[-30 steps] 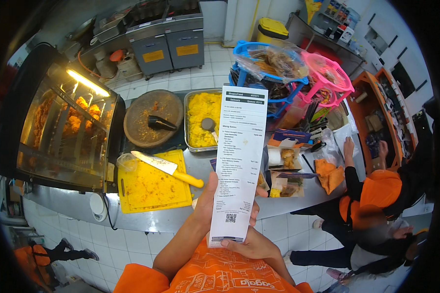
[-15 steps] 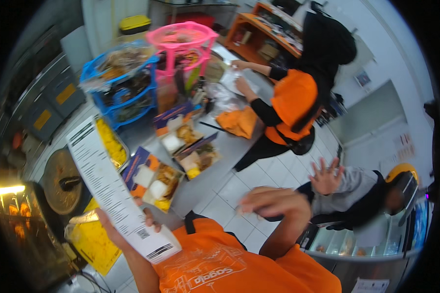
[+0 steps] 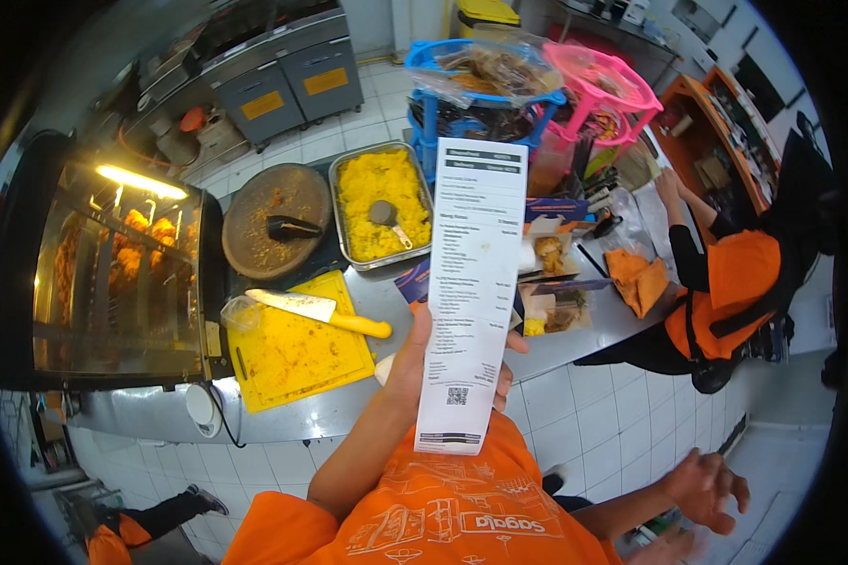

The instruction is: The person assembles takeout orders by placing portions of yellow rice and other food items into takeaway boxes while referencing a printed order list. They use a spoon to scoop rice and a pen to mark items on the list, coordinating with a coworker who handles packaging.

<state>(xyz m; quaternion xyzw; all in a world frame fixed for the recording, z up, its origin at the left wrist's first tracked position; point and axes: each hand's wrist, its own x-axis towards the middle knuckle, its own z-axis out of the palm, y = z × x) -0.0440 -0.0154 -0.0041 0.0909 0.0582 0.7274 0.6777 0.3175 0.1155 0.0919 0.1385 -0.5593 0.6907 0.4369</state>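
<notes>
My left hand (image 3: 410, 363) is closed around a long white printed receipt (image 3: 466, 282), held upright in front of me, thumb on one side and fingertips on the other. It covers part of the counter behind it. My right hand (image 3: 709, 490) is out at the lower right, empty, with loosely curled fingers apart. Below the receipt's left side lies a yellow cutting board (image 3: 297, 363) bearing a knife (image 3: 320, 311) with a yellow handle. A metal tray of yellow rice (image 3: 382, 202) with a scoop in it stands beyond. Open boxes of food (image 3: 551, 306) lie right of the receipt.
A lit glass cabinet (image 3: 122, 264) with roasted meat stands at left, beside a round wooden block (image 3: 278, 221) with black tongs. Blue (image 3: 424, 122) and pink racks (image 3: 622, 89) hold bagged goods. A co-worker in an orange top (image 3: 730, 292) works at the counter's right end.
The view has swung left, bringing the cabinet, board and knife into sight. The receipt has gone from tilted to nearly upright. My right hand is now lower and farther right.
</notes>
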